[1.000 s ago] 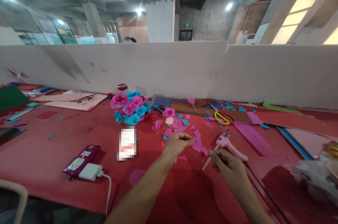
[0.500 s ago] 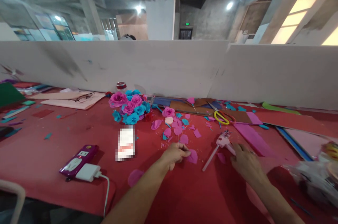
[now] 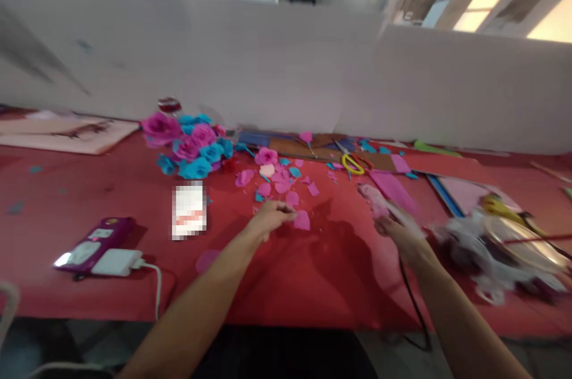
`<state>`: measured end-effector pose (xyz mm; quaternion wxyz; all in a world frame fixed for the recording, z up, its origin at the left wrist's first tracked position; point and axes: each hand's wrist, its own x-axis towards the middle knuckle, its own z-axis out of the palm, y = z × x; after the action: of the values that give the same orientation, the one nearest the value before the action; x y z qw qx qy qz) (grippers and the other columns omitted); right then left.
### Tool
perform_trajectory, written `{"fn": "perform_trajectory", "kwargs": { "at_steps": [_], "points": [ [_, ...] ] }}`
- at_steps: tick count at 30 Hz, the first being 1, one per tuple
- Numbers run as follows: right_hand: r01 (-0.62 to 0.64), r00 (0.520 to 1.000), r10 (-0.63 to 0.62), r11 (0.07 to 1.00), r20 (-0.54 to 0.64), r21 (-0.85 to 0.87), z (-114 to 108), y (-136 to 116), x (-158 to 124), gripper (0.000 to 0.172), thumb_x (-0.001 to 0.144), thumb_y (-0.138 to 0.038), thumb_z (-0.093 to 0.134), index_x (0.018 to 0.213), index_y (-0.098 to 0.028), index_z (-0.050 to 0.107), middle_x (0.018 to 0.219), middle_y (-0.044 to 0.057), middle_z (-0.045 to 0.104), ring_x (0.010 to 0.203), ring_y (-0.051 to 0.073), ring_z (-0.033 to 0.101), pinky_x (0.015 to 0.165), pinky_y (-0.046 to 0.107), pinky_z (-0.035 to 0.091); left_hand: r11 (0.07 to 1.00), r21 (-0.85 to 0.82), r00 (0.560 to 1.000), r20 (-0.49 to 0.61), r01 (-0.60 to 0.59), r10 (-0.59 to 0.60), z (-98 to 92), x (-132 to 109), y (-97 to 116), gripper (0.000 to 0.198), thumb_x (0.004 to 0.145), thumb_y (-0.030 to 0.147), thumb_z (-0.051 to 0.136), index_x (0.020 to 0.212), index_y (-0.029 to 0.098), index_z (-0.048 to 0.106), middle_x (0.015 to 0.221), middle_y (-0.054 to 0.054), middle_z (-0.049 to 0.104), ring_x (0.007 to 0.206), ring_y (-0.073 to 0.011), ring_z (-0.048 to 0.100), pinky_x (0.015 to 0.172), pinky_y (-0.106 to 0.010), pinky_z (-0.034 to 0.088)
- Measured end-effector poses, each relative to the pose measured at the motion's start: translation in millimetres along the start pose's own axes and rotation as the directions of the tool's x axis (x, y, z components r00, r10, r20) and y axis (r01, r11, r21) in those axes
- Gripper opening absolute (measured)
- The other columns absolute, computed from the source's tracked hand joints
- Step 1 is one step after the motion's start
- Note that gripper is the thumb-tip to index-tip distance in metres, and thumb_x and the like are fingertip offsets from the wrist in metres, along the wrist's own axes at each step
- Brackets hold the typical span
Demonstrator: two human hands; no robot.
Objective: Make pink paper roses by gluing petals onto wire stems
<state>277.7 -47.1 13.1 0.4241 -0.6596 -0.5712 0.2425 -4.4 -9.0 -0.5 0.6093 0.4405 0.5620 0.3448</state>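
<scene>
Head view: part of the work looks done, with a bunch of pink and blue flowers (image 3: 196,143) made up at the back left of the counter (image 3: 277,301) and a single rose (image 3: 267,156) beside it. Many scattered petals (image 3: 282,182) lie loose, so by that measure much is left. The left hand's (image 3: 271,221) grip seems to pinch a petal (image 3: 302,221) by its edge, just short of the scraps; whether it touches the counter I cannot tell. It points rightward from the fingertips; its long axis is unclear. The right hand's (image 3: 402,239) grip is closed around the glue gun (image 3: 374,200), well apart from the petal. The gun's long axis slants from near right to far left, its nozzle, though blurred, apparently at the far-left end.
</scene>
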Motion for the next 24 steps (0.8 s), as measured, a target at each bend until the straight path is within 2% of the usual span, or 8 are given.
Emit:
{"fn": "perform_trajectory", "kwargs": {
  "at_steps": [2, 4, 6, 9, 12, 19, 24],
  "points": [
    [-0.197, 0.976, 0.163, 0.943, 0.144, 0.270, 1.2, -13.9, -18.0, 0.028, 0.072, -0.044, 0.058, 0.081, -0.017, 0.056, 0.051, -0.007, 0.036, 0.043, 0.008, 0.030, 0.043, 0.024, 0.026, 0.999, 0.021, 0.998, 0.052, 0.038, -0.039, 3.3, 0.7, -3.5, 0.014, 0.052, 0.022, 0.078, 0.058, 0.016, 0.066, 0.054, 0.003, 0.058, 0.052, -0.0077, 0.045, 0.050, -0.020, 0.033],
    [-0.300, 0.946, 0.232, 0.891, 0.228, 0.340, 4.2, -22.6, -35.1, 0.034, 0.071, -0.049, 0.061, 0.083, -0.016, 0.059, 0.053, -0.007, 0.041, 0.042, 0.006, 0.027, 0.042, 0.023, 0.023, 0.991, 0.126, 0.996, 0.074, 0.039, -0.049, 3.1, 2.9, -5.9, 0.012, 0.055, 0.024, 0.075, 0.059, 0.016, 0.067, 0.052, 0.004, 0.057, 0.051, -0.0081, 0.045, 0.051, -0.021, 0.033],
    [-0.329, 0.930, 0.252, 0.897, 0.268, 0.296, 7.3, -26.2, -51.1, 0.039, 0.075, -0.054, 0.058, 0.081, -0.016, 0.060, 0.054, -0.005, 0.047, 0.042, 0.006, 0.030, 0.042, 0.023, 0.024, 0.981, 0.194, 0.997, 0.064, 0.027, -0.040, 1.9, 4.8, -7.6, 0.011, 0.057, 0.026, 0.072, 0.061, 0.016, 0.068, 0.052, 0.003, 0.058, 0.051, -0.0087, 0.045, 0.052, -0.022, 0.034],
    [-0.302, 0.901, 0.237, 0.944, 0.363, 0.132, 12.5, -27.3, -71.1, 0.052, 0.082, -0.063, 0.044, 0.061, -0.017, 0.057, 0.047, -0.002, 0.047, 0.043, 0.009, 0.040, 0.047, 0.024, 0.033, 0.963, 0.268, 0.999, 0.033, -0.012, 0.003, 1.7, 6.0, -10.0, 0.013, 0.058, 0.028, 0.071, 0.062, 0.016, 0.069, 0.057, 0.000, 0.062, 0.055, -0.0106, 0.050, 0.057, -0.024, 0.037],
    [-0.258, 0.858, 0.215, 0.966, 0.467, 0.028, 20.6, -31.5, -83.1, 0.063, 0.083, -0.070, 0.033, 0.048, -0.019, 0.046, 0.043, 0.000, 0.047, 0.045, 0.011, 0.046, 0.051, 0.025, 0.040, 0.947, 0.317, 0.999, 0.005, -0.046, 0.047, 3.2, 6.3, -11.9, 0.014, 0.059, 0.029, 0.070, 0.063, 0.016, 0.070, 0.061, -0.001, 0.065, 0.060, -0.0123, 0.053, 0.061, -0.025, 0.039],
    [-0.181, 0.859, 0.163, 0.983, 0.486, -0.011, 41.8, -43.1, -86.5, 0.046, 0.088, -0.060, 0.032, 0.071, -0.021, 0.052, 0.041, -0.005, 0.045, 0.041, 0.012, 0.047, 0.048, 0.024, 0.041, 0.930, 0.366, 0.999, -0.027, -0.022, 0.034, 4.4, 5.8, -11.0, 0.011, 0.061, 0.027, 0.070, 0.063, 0.016, 0.072, 0.065, -0.002, 0.069, 0.065, -0.0146, 0.057, 0.065, -0.026, 0.041],
    [-0.137, 0.855, 0.151, 0.989, 0.497, -0.064, 49.5, -40.2, -86.2, 0.054, 0.089, -0.061, 0.029, 0.056, -0.022, 0.047, 0.040, -0.002, 0.045, 0.043, 0.012, 0.049, 0.046, 0.023, 0.039, 0.917, 0.397, 0.999, -0.019, -0.024, 0.034, 4.0, 7.8, -13.3, 0.010, 0.061, 0.026, 0.071, 0.065, 0.017, 0.074, 0.066, -0.003, 0.071, 0.066, -0.0153, 0.059, 0.065, -0.026, 0.041]
  ]
}}
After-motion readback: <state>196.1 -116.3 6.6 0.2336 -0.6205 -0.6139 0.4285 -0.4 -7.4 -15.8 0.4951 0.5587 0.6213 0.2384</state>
